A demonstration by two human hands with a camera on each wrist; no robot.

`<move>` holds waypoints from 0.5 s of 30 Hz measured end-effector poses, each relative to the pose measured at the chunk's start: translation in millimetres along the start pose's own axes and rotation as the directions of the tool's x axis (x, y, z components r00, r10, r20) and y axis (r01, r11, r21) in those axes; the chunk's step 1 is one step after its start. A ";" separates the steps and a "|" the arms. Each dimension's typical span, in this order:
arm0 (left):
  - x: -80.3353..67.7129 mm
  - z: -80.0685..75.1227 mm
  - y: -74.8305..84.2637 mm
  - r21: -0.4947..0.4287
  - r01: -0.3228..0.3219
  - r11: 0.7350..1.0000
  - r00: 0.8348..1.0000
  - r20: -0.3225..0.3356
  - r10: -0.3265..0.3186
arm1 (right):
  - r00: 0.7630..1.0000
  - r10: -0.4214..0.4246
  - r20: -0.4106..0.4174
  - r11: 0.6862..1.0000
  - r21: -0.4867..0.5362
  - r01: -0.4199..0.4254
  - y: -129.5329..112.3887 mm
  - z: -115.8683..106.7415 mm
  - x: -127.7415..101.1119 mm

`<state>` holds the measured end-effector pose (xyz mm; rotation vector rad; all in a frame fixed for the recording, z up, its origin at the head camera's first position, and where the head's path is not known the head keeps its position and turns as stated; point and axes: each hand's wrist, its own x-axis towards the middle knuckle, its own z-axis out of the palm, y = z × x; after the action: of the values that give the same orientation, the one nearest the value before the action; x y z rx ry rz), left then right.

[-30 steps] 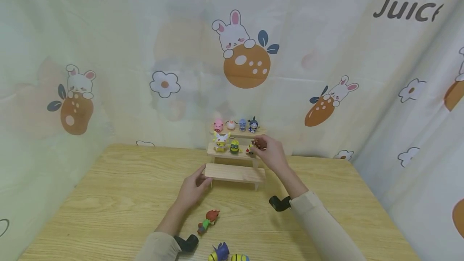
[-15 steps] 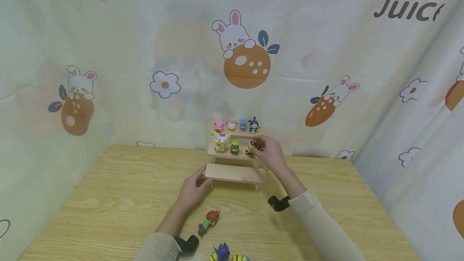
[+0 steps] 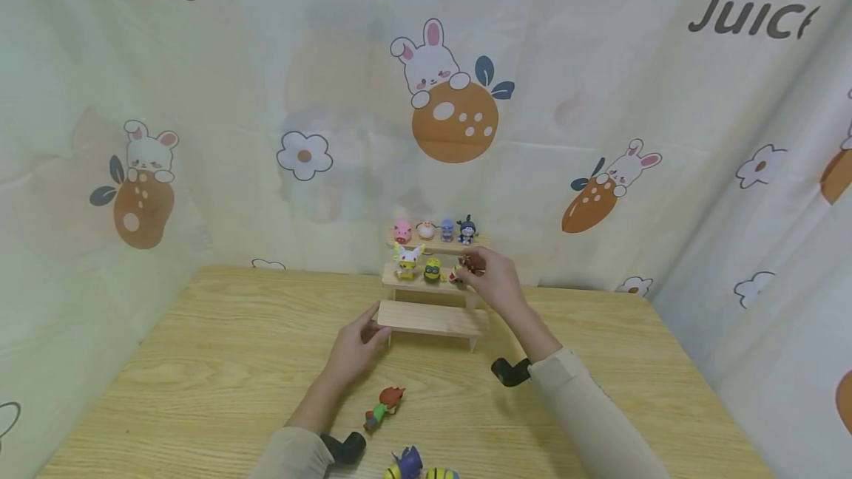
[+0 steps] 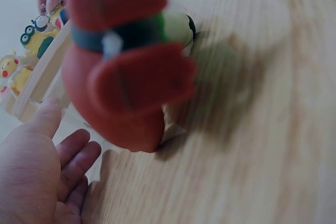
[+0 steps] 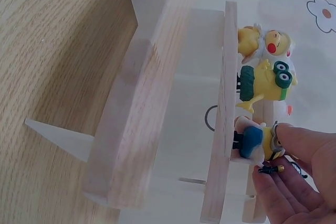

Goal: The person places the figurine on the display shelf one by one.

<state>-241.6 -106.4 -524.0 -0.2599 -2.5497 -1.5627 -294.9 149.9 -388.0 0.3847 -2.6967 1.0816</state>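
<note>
My right hand (image 3: 495, 283) pinches a minion figure (image 5: 257, 142) by its head between thumb and fingers. This minion, in blue and white, stands at the right end of the middle shelf of a wooden stepped stand (image 3: 433, 318). Beside it on that shelf are a green-goggled minion (image 5: 269, 82) and a yellow figure in a white hood (image 3: 407, 263). At the left end of the lowest shelf, my left hand (image 3: 356, 346) holds the stand, thumb in front. Most of its grip is hidden in the left wrist view behind a red-haired figure (image 4: 118, 93).
On the top shelf stand several small figures, among them a pink pig (image 3: 402, 232). Nearer me on the table (image 3: 233, 375) lie the red-haired figure, a purple-and-yellow figure (image 3: 407, 463) and a partly cut-off yellow one (image 3: 442, 473). A printed curtain (image 3: 346, 80) hangs behind.
My right hand has shifted very slightly left, keeping the minion figure pinched on the middle shelf. My left hand stays at the stand's lowest shelf.
</note>
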 end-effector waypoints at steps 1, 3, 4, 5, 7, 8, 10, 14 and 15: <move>0.0 0.1 0.0 0.002 -0.003 1.000 1.000 -0.001 0.003 | 1.000 -0.002 0.000 1.000 0.001 0.002 -0.6 0.2 0.4; 0.1 0.1 -0.1 -0.003 -0.004 1.000 1.000 0.002 0.004 | 1.000 -0.008 -0.001 1.000 -0.005 0.008 -0.8 0.9 1.2; 0.0 0.1 -0.2 -0.004 -0.005 1.000 1.000 0.002 0.005 | 1.000 -0.010 -0.001 1.000 -0.009 0.010 -0.8 1.2 1.4; -0.2 0.1 -0.1 -0.007 -0.005 1.000 1.000 0.004 0.005 | 1.000 -0.013 -0.001 1.000 -0.012 0.013 -0.6 1.4 1.6; -0.5 0.1 -0.1 -0.010 -0.004 1.000 1.000 0.005 0.004 | 1.000 -0.019 -0.003 1.000 -0.020 0.019 1.0 2.3 2.5; -0.6 0.1 0.0 -0.013 -0.002 1.000 1.000 0.005 0.002 | 1.000 -0.022 -0.003 1.000 -0.022 0.022 1.4 2.5 2.8; -0.8 0.1 0.1 -0.012 0.001 1.000 1.000 0.004 -0.001 | 1.000 -0.028 -0.004 0.999 -0.027 0.028 2.2 2.9 3.0; -0.7 0.0 -0.3 -0.011 0.002 1.000 1.000 0.003 -0.002 | 0.999 -0.032 -0.001 0.999 -0.037 0.032 2.4 3.1 3.3; -0.7 0.0 -0.4 -0.012 0.002 1.000 1.000 0.002 -0.002 | 1.000 -0.031 0.000 0.999 -0.041 0.031 2.4 3.2 3.3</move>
<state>-241.1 -106.6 -524.5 -0.2604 -2.5442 -1.5793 -299.1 148.9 -390.8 0.4179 -2.6987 1.0156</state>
